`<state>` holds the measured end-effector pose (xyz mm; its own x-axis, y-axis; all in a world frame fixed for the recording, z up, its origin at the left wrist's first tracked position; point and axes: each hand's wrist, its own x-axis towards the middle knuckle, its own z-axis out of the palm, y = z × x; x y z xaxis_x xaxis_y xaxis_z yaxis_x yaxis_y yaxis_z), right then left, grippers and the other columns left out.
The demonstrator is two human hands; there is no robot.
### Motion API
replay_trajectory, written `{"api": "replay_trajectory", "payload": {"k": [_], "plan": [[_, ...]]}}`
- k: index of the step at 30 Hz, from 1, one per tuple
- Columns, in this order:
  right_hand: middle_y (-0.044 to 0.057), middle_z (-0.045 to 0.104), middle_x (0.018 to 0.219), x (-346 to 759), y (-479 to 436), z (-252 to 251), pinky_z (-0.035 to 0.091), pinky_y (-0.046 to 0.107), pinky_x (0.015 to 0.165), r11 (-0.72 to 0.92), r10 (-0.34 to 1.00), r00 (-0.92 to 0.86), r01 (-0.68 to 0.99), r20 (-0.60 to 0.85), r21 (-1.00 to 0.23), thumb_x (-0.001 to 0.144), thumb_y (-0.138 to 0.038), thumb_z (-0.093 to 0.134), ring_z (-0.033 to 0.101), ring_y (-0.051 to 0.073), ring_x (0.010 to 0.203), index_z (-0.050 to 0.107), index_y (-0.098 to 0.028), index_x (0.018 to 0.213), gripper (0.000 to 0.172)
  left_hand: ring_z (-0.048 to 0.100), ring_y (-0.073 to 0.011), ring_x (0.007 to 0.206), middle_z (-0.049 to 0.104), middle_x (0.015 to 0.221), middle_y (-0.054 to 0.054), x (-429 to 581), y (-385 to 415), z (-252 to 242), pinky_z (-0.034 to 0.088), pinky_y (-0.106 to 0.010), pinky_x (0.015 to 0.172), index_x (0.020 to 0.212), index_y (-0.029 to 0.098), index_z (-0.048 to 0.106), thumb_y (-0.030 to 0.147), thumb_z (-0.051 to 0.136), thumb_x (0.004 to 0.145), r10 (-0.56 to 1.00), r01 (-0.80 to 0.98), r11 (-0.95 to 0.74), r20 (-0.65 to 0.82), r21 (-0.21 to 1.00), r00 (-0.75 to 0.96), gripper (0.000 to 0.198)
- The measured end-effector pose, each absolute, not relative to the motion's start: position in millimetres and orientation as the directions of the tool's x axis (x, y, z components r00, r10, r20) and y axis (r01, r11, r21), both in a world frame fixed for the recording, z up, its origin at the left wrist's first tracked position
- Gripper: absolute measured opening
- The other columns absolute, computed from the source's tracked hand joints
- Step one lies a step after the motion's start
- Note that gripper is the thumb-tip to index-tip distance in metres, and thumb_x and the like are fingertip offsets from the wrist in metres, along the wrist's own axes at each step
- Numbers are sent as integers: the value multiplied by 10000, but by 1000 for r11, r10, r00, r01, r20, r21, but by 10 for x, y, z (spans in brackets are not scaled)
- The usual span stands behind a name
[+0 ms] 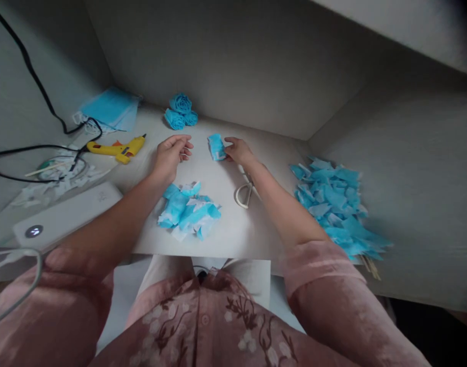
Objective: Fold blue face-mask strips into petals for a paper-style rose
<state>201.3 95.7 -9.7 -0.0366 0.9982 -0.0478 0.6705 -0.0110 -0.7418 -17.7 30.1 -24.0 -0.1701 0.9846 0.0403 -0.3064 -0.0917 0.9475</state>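
Note:
My right hand [239,151] is at the centre of the table, its fingers closed on the right edge of a small folded piece of blue mask fabric [216,147] with a white border. Left of it, my left hand [174,153] hovers with loosely curled fingers that stand apart, and nothing shows in it. Below my left hand lies a loose heap of blue and white fabric pieces [191,211]. White-handled scissors [243,195] lie beneath my right forearm, which partly hides them. Behind my hands, several rolled blue fabric flowers [181,103] are bunched together.
A yellow glue gun [121,149] with a black cord lies at left, before a stack of blue face masks [111,108]. White scraps [61,176] and a white power bank [69,214] sit nearer. A large blue fabric pile [333,199] stands at right, by the side wall.

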Motion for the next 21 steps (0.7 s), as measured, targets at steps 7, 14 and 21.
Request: {"api": "replay_trajectory", "payload": {"k": [7,14,21], "plan": [[178,724,1378,2243,876,1,565,349,1015,93,996,-81,817,47,-569,1038,-157,422,741,245,1154,566,-137,1525,509,566,-105,623,675,823,-38,-147,284,-259,412,-228,588,931,172,679,294,695,851,989,-256,-75,38,964,-145,146],[151,798,1168,2311,815,-100,534,370,1071,74,996,-85,872,0,-483,989,-88,495,730,253,1154,640,-108,1452,486,560,-86,592,665,788,-23,-118,255,-250,404,-195,550,926,163,693,242,668,854,992,-288,-62,26,956,-125,110],[205,766,1233,2276,1002,-114,512,442,1132,81,997,-69,886,42,-457,984,-86,464,714,284,1212,570,-56,1508,535,553,-79,566,666,744,-18,-110,255,-217,394,-185,512,903,151,710,160,605,897,989,-322,-52,3,945,-151,105]]}}
